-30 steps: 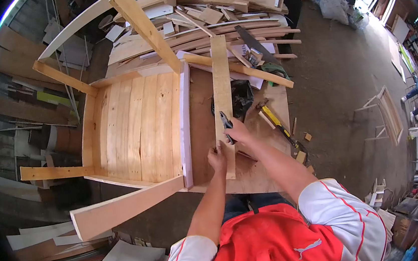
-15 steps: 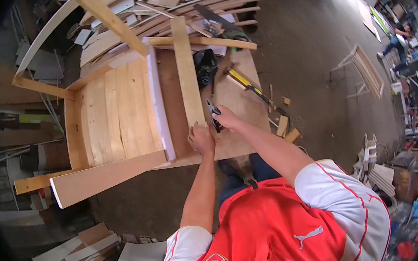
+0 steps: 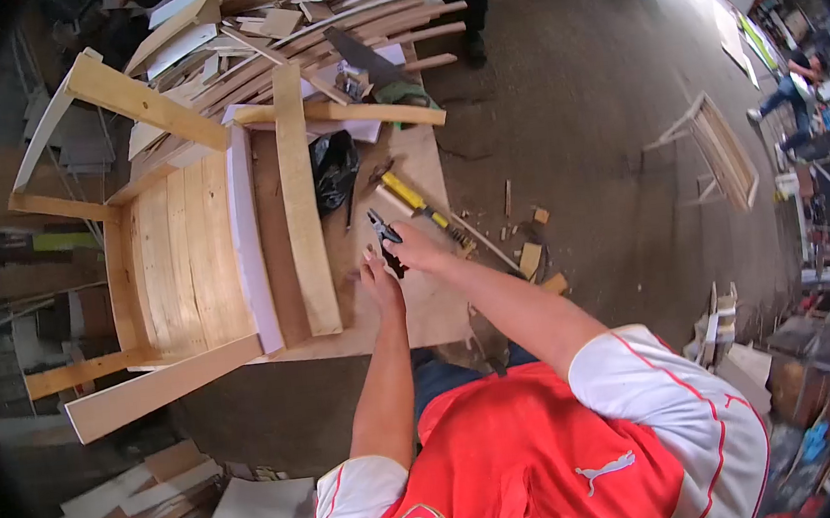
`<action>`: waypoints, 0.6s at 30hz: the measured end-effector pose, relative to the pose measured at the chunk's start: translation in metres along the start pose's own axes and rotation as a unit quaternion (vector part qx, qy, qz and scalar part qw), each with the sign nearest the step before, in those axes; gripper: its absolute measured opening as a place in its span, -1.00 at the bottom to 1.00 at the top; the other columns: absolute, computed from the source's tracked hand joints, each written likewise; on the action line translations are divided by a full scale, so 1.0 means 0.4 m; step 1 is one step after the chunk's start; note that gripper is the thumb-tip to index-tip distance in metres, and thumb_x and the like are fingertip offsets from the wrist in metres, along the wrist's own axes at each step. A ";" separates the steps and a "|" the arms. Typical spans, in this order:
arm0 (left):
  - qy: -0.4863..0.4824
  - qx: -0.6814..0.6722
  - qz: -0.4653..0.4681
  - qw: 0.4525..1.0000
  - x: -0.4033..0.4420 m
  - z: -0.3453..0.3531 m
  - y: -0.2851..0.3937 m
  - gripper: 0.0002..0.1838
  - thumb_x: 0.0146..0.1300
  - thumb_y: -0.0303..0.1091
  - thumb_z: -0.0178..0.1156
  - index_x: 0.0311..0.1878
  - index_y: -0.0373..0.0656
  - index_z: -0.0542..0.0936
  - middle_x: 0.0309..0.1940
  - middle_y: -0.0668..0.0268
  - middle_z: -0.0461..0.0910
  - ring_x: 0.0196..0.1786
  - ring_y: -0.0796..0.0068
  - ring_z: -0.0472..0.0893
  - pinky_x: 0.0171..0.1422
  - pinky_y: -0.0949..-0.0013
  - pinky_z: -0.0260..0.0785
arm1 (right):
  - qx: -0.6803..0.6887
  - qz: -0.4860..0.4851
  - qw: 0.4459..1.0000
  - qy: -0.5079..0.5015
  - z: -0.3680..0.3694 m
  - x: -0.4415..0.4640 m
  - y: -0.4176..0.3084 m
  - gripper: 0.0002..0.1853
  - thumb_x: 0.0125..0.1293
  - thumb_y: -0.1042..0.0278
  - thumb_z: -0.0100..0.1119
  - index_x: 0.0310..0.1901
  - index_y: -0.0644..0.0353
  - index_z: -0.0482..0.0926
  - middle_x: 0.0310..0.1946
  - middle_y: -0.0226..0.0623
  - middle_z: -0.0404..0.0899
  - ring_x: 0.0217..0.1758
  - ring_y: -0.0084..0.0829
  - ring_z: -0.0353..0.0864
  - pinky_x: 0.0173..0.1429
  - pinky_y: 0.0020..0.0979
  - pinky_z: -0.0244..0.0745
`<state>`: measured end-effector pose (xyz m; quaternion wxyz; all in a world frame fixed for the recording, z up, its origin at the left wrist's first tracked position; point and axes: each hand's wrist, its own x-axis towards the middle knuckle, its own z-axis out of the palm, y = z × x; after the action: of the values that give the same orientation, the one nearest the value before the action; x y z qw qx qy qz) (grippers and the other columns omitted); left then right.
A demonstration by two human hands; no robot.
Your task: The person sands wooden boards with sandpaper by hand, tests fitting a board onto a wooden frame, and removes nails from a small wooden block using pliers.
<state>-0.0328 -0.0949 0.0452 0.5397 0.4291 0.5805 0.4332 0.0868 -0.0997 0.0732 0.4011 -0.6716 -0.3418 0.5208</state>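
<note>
My right hand [image 3: 415,247] is closed around dark-handled pliers [image 3: 383,228], their jaws pointing up and away from me. Just left of it and close to the pliers, my left hand [image 3: 378,280] has its fingers pinched together; whatever they hold is too small to make out. Both hands are over the plywood tabletop [image 3: 421,318]. A long wooden board [image 3: 301,210] lies to their left, touched by neither hand. Further left rests an upturned wooden frame [image 3: 180,262] with legs and a slatted panel. A yellow-and-black tool [image 3: 407,195] lies beyond my right hand.
A handsaw [image 3: 366,59], a black plastic bag [image 3: 335,170] and stacked wood strips [image 3: 314,44] occupy the table's far part. Wood offcuts [image 3: 531,260] lie on the floor to the right. Someone in dark clothes stands beyond the table; another person [image 3: 795,103] is far right.
My left hand has left the board and come beside the pliers. My right hand has drawn the pliers away from the board. The camera view has shifted, moving the table leftward.
</note>
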 end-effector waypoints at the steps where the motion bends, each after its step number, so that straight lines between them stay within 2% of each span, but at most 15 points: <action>1: 0.001 -0.018 -0.037 0.999 -0.023 0.038 0.000 -0.51 0.61 0.00 -0.06 0.04 -0.32 0.58 -0.11 0.27 0.64 -0.19 0.53 0.57 -0.13 0.45 0.41 | -0.039 -0.035 0.999 0.007 -0.044 0.015 0.013 -0.83 0.46 0.32 0.16 -0.11 0.22 0.43 -0.37 -0.24 0.56 -0.37 -0.41 0.57 -0.29 -0.25 0.55; 3: -0.018 -0.086 -0.050 0.995 -0.071 0.116 0.000 -0.51 0.62 -0.02 -0.06 0.08 -0.34 0.55 -0.07 0.25 0.63 -0.12 0.53 0.58 -0.09 0.46 0.42 | -0.106 -0.103 0.989 0.023 -0.114 0.025 0.029 -0.81 0.45 0.33 0.15 -0.09 0.24 0.43 -0.34 -0.18 0.59 -0.31 -0.36 0.62 -0.22 -0.23 0.56; 4: -0.031 -0.120 -0.053 0.991 -0.083 0.160 -0.001 -0.51 0.62 -0.02 -0.07 0.10 -0.35 0.54 -0.05 0.24 0.63 -0.08 0.53 0.59 -0.07 0.46 0.43 | -0.052 -0.060 0.997 -0.017 -0.183 -0.020 -0.046 -0.79 0.43 0.32 0.17 -0.07 0.26 0.44 -0.30 -0.08 0.62 -0.19 -0.23 0.68 -0.14 -0.17 0.55; 7: -0.010 -0.116 -0.019 0.993 -0.099 0.270 -0.042 -0.57 0.63 -0.12 -0.08 0.10 -0.36 0.52 -0.11 0.25 0.64 -0.14 0.53 0.59 -0.09 0.45 0.45 | -0.017 -0.041 0.997 -0.060 -0.302 -0.017 -0.066 -0.76 0.41 0.28 0.19 -0.08 0.25 0.45 -0.24 0.00 0.63 -0.09 -0.05 0.67 -0.05 -0.09 0.51; 8: 0.001 -0.086 0.013 0.996 -0.097 0.297 -0.064 -0.64 0.56 -0.19 0.05 0.10 -0.36 0.50 -0.16 0.27 0.64 -0.17 0.50 0.62 -0.08 0.43 0.47 | -0.106 -0.059 0.992 -0.033 -0.354 -0.042 -0.098 -0.75 0.40 0.24 0.21 -0.10 0.25 0.47 -0.23 0.05 0.62 -0.09 0.06 0.65 0.00 -0.03 0.48; 11: 0.008 0.154 -0.006 0.988 -0.144 0.371 0.019 -0.60 0.45 -0.21 0.20 0.13 -0.36 0.49 -0.14 0.19 0.64 -0.08 0.42 0.64 0.00 0.38 0.48 | -0.167 -0.137 0.976 -0.013 -0.411 0.027 -0.014 -0.74 0.39 0.22 0.21 -0.11 0.25 0.48 -0.22 0.09 0.62 -0.08 0.13 0.62 0.01 -0.01 0.48; 13: 0.021 0.317 0.014 0.948 -0.156 0.401 0.028 -0.51 0.37 -0.20 0.27 0.22 -0.30 0.43 -0.03 0.05 0.60 0.02 0.18 0.63 0.09 0.20 0.48 | -0.165 -0.134 0.977 -0.016 -0.447 0.036 -0.021 -0.72 0.38 0.20 0.21 -0.10 0.25 0.48 -0.22 0.12 0.62 -0.07 0.17 0.62 0.01 0.01 0.47; 15: 0.033 0.471 0.033 0.881 -0.155 0.432 0.030 -0.38 0.29 -0.18 0.33 0.32 -0.24 0.37 0.08 -0.09 0.56 0.11 -0.06 0.61 0.18 0.02 0.48 | -0.161 -0.135 0.977 -0.028 -0.480 0.040 -0.037 -0.70 0.38 0.19 0.20 -0.09 0.24 0.44 -0.20 0.17 0.62 -0.04 0.23 0.60 0.00 0.06 0.47; 16: 0.035 0.479 0.037 0.876 -0.153 0.444 0.028 -0.35 0.29 -0.17 0.31 0.37 -0.17 0.32 0.10 -0.11 0.53 0.12 -0.19 0.58 0.18 -0.09 0.45 | -0.154 -0.133 0.978 -0.038 -0.492 0.048 -0.042 -0.71 0.38 0.18 0.20 -0.08 0.23 0.45 -0.18 0.16 0.62 -0.05 0.24 0.60 0.00 0.05 0.47; 18: 0.020 0.510 0.062 0.858 -0.140 0.446 0.014 -0.39 0.32 -0.18 0.28 0.36 -0.16 0.33 0.09 -0.10 0.54 0.11 -0.18 0.58 0.16 -0.08 0.46 | -0.157 -0.149 0.975 -0.051 -0.503 0.086 -0.039 -0.71 0.38 0.18 0.21 -0.06 0.22 0.45 -0.19 0.17 0.62 -0.05 0.24 0.60 0.00 0.05 0.47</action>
<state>0.1484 -0.1403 0.0571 0.2060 0.6705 0.7030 0.1172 0.2900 -0.0993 0.0998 0.3458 -0.6402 -0.5358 0.4284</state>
